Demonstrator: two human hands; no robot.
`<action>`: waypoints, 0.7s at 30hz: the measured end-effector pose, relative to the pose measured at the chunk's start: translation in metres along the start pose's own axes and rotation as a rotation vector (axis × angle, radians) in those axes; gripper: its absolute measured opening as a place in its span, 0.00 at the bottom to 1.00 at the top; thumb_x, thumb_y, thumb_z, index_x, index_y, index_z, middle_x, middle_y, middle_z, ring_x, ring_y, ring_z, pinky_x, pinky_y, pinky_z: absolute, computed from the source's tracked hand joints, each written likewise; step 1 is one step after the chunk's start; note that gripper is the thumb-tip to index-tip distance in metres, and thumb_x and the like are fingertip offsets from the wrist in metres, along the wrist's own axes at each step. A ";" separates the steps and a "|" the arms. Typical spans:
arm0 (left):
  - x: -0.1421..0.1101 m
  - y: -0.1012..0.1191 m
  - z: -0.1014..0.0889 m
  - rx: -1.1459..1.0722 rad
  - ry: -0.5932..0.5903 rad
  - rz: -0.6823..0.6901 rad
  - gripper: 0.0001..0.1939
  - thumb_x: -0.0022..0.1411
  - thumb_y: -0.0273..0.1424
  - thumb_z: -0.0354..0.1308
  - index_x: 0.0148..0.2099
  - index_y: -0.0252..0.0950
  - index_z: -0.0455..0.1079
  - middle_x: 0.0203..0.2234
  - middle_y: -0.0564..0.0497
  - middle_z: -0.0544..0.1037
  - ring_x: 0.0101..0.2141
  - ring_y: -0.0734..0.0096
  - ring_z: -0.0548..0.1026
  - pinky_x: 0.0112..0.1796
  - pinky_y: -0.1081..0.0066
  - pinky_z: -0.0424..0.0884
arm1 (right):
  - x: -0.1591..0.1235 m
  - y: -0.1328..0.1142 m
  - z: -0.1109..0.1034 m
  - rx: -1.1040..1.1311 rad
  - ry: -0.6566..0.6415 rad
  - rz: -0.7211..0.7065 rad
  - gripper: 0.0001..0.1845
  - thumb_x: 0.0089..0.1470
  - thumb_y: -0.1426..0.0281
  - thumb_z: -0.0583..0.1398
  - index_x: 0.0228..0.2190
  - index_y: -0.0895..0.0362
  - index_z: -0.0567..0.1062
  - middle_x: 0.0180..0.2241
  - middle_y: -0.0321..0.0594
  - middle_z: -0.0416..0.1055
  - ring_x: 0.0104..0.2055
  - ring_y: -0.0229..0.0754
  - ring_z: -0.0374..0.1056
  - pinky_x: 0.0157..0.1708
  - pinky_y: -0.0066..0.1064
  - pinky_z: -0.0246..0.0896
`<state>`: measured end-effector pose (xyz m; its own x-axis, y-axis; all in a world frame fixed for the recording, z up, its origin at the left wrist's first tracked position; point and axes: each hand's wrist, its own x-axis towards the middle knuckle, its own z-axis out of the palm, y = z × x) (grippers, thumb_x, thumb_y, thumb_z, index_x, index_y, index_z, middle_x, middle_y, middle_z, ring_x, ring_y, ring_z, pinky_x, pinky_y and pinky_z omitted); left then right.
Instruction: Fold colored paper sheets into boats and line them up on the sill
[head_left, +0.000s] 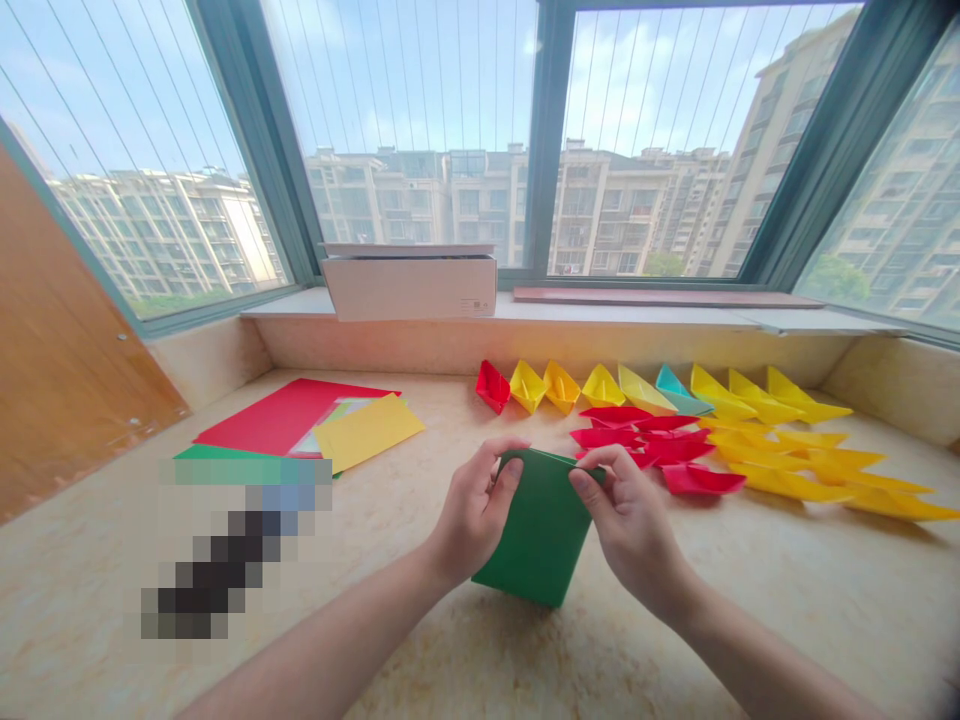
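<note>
Between my two hands is a green sheet of paper point(536, 530), tilted, its lower edge close to or on the stone ledge. It looks folded, with layers showing along the top edge. My left hand point(480, 510) pinches the top left corner, thumb in front and fingers behind. At the top right corner, my right hand point(630, 505) pinches the paper between thumb and fingers. Just beyond my right hand lie several red paper boats point(701, 480), with yellow paper boats point(787, 482) farther right.
A row of folded boats, including a blue one point(679, 390), runs along the back. Red paper point(292, 412), green paper and a yellow sheet point(371, 432) lie at the left. A white box point(411, 288) sits on the windowsill. A blurred-out patch point(217, 575) covers something at left.
</note>
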<state>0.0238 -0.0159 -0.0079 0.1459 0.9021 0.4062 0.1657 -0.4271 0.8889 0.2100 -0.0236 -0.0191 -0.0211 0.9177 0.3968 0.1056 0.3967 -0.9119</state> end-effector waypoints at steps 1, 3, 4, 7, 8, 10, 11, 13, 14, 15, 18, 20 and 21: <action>0.000 0.000 0.000 -0.019 -0.005 -0.009 0.14 0.69 0.40 0.50 0.51 0.39 0.68 0.25 0.53 0.71 0.23 0.72 0.67 0.24 0.73 0.64 | 0.000 0.000 0.001 0.010 0.004 0.009 0.12 0.61 0.57 0.59 0.37 0.52 0.66 0.24 0.32 0.64 0.25 0.38 0.60 0.22 0.28 0.53; 0.000 0.000 0.001 -0.045 -0.013 -0.023 0.14 0.69 0.39 0.50 0.51 0.38 0.67 0.25 0.53 0.71 0.23 0.72 0.67 0.24 0.74 0.64 | 0.000 -0.001 0.002 0.036 0.014 0.028 0.13 0.60 0.56 0.60 0.36 0.52 0.67 0.24 0.32 0.64 0.25 0.37 0.61 0.22 0.28 0.53; 0.000 0.000 0.002 -0.051 -0.009 -0.022 0.14 0.69 0.39 0.50 0.51 0.38 0.67 0.25 0.53 0.70 0.23 0.73 0.67 0.24 0.74 0.64 | 0.000 -0.002 0.003 0.063 0.016 0.039 0.14 0.60 0.56 0.60 0.36 0.52 0.66 0.25 0.32 0.65 0.25 0.37 0.61 0.22 0.27 0.54; 0.000 0.002 0.004 -0.114 0.006 0.000 0.16 0.69 0.38 0.51 0.56 0.39 0.63 0.32 0.51 0.72 0.27 0.74 0.68 0.28 0.74 0.67 | 0.000 -0.008 0.005 0.206 0.005 0.093 0.16 0.58 0.56 0.62 0.37 0.51 0.63 0.24 0.31 0.68 0.24 0.38 0.65 0.22 0.27 0.57; -0.001 0.003 0.005 -0.157 0.004 0.003 0.18 0.69 0.38 0.51 0.59 0.40 0.60 0.35 0.50 0.72 0.29 0.73 0.70 0.31 0.74 0.69 | 0.001 -0.010 0.005 0.257 -0.003 0.112 0.17 0.57 0.56 0.63 0.38 0.50 0.62 0.24 0.30 0.69 0.25 0.38 0.66 0.23 0.27 0.60; -0.001 0.004 0.007 -0.248 -0.016 -0.014 0.22 0.70 0.37 0.51 0.63 0.42 0.54 0.40 0.49 0.72 0.33 0.72 0.72 0.35 0.72 0.70 | 0.003 -0.014 0.004 0.324 -0.022 0.137 0.19 0.56 0.57 0.64 0.40 0.49 0.62 0.26 0.31 0.72 0.26 0.39 0.69 0.25 0.27 0.64; 0.000 0.004 0.007 -0.282 -0.027 -0.033 0.23 0.70 0.37 0.51 0.63 0.42 0.53 0.39 0.49 0.72 0.33 0.72 0.72 0.35 0.73 0.71 | 0.004 -0.014 0.003 0.339 -0.036 0.144 0.19 0.56 0.57 0.64 0.41 0.49 0.62 0.26 0.31 0.73 0.27 0.39 0.69 0.26 0.27 0.65; 0.000 0.005 0.007 -0.322 -0.045 -0.093 0.23 0.69 0.38 0.52 0.63 0.41 0.54 0.36 0.51 0.72 0.31 0.73 0.72 0.33 0.74 0.70 | 0.006 -0.014 0.001 0.344 -0.073 0.156 0.20 0.56 0.58 0.64 0.43 0.50 0.62 0.26 0.31 0.73 0.27 0.38 0.69 0.27 0.27 0.65; 0.000 0.006 0.007 -0.345 -0.047 -0.128 0.23 0.68 0.38 0.53 0.62 0.41 0.54 0.34 0.52 0.72 0.29 0.74 0.71 0.31 0.75 0.69 | 0.006 -0.013 0.000 0.341 -0.090 0.161 0.19 0.56 0.58 0.64 0.43 0.50 0.63 0.25 0.31 0.72 0.27 0.38 0.69 0.27 0.26 0.64; 0.001 0.006 0.007 -0.372 -0.048 -0.165 0.23 0.67 0.39 0.54 0.61 0.41 0.55 0.32 0.53 0.72 0.27 0.75 0.70 0.29 0.76 0.68 | 0.007 -0.012 -0.002 0.335 -0.103 0.164 0.19 0.57 0.58 0.64 0.43 0.50 0.63 0.24 0.30 0.71 0.26 0.37 0.68 0.26 0.26 0.64; 0.002 0.008 0.007 -0.414 -0.072 -0.285 0.19 0.66 0.42 0.54 0.54 0.37 0.61 0.28 0.54 0.73 0.25 0.74 0.70 0.27 0.75 0.68 | 0.008 -0.009 -0.004 0.307 -0.107 0.159 0.18 0.57 0.58 0.64 0.43 0.51 0.65 0.23 0.29 0.69 0.25 0.36 0.67 0.25 0.25 0.63; 0.003 0.009 0.007 -0.372 -0.160 -0.353 0.20 0.66 0.46 0.52 0.46 0.33 0.68 0.26 0.51 0.75 0.25 0.72 0.72 0.28 0.73 0.69 | 0.009 -0.010 -0.004 0.295 -0.099 0.156 0.18 0.56 0.58 0.65 0.44 0.52 0.67 0.24 0.31 0.70 0.26 0.37 0.68 0.26 0.26 0.64; 0.003 0.009 0.008 -0.338 -0.211 -0.369 0.22 0.66 0.48 0.51 0.43 0.32 0.71 0.26 0.50 0.76 0.26 0.70 0.73 0.29 0.72 0.70 | 0.009 -0.010 -0.004 0.295 -0.095 0.160 0.19 0.56 0.57 0.65 0.44 0.53 0.68 0.25 0.32 0.72 0.27 0.38 0.69 0.27 0.27 0.65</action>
<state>0.0332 -0.0177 0.0001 0.3362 0.9412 0.0337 -0.0746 -0.0091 0.9972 0.2130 -0.0190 -0.0055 -0.1211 0.9614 0.2470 -0.1762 0.2241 -0.9585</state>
